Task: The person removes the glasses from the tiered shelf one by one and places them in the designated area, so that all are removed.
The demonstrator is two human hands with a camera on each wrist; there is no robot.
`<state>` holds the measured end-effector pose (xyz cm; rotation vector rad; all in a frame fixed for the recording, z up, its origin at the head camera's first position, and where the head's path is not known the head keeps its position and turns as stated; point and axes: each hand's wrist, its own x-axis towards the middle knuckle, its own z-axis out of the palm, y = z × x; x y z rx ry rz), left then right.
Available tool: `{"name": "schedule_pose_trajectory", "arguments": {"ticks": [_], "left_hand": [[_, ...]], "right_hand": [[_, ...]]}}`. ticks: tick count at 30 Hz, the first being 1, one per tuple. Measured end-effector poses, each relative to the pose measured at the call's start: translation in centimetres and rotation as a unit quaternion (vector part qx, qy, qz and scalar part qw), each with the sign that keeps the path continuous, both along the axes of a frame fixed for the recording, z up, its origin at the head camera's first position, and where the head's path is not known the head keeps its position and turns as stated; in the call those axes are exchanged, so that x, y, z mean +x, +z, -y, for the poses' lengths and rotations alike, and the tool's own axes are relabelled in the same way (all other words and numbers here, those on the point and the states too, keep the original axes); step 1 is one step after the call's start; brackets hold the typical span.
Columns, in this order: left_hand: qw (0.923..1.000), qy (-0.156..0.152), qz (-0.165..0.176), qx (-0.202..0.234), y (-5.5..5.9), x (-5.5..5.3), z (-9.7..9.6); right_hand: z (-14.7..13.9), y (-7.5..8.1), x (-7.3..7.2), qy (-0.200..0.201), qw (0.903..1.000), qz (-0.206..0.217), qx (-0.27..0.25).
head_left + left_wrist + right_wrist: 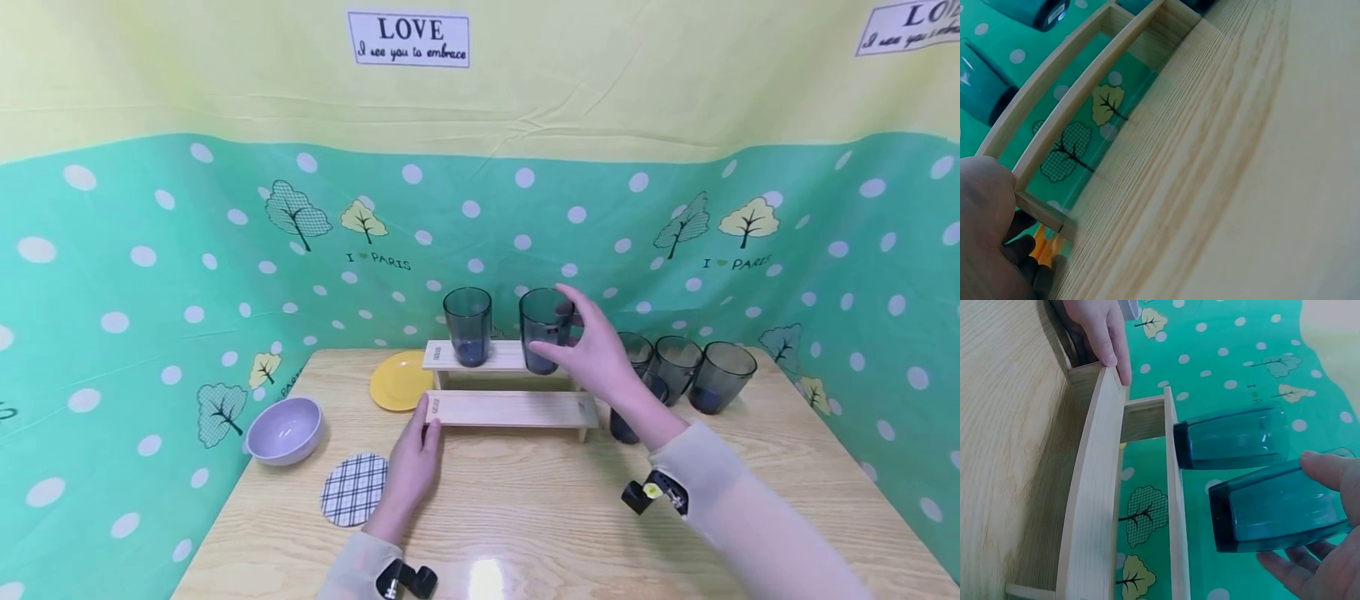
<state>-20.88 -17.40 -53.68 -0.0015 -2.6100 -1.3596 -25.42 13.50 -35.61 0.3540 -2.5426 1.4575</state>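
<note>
My right hand [596, 346] grips a dark tinted drinking glass [538, 321] with thumb and fingers around its side. In the right wrist view, that glass [1272, 509] has a gap between its base and the shelf. A matching glass [467, 321] stands upright on the upper tier of a two-tier wooden shelf [510, 408], to the left of the held one. My left hand [412, 462] holds the left end of the shelf's lower tier. The left wrist view shows the hand [988, 231] at that end, with fingers partly in shadow.
Several more tinted glasses [723, 375] stand to the right of the shelf, partly behind my right forearm. On the left are a yellow plate [397, 383], a lilac bowl [285, 432] and a round checked coaster [352, 492]. A patterned cloth [420, 192] hangs behind the wooden table [510, 500].
</note>
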Motion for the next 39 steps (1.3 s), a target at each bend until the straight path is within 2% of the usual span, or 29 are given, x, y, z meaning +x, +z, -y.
{"name": "schedule_pose_trajectory", "arguments": {"ticks": [10,19,28,39], "left_hand": [[1.0000,-0.002,0.000,0.001,-0.2,-0.1,0.1],[1.0000,-0.001,0.000,0.001,-0.1,-0.1,0.1],[1.0000,-0.002,0.000,-0.001,-0.3,-0.1,0.1],[1.0000,-0.003,-0.003,0.001,-0.3,-0.2,0.1]], "right_hand": [[-2.1,0.4,1.7,-0.006,0.9999,0.011,0.005],[-4.1,1.0,3.4,-0.003,1.0000,-0.003,0.009],[-6.3,1.7,5.4,-0.030,0.9986,0.001,0.043],[-9.2,2.3,7.4,-0.054,0.9966,0.004,0.062]]}}
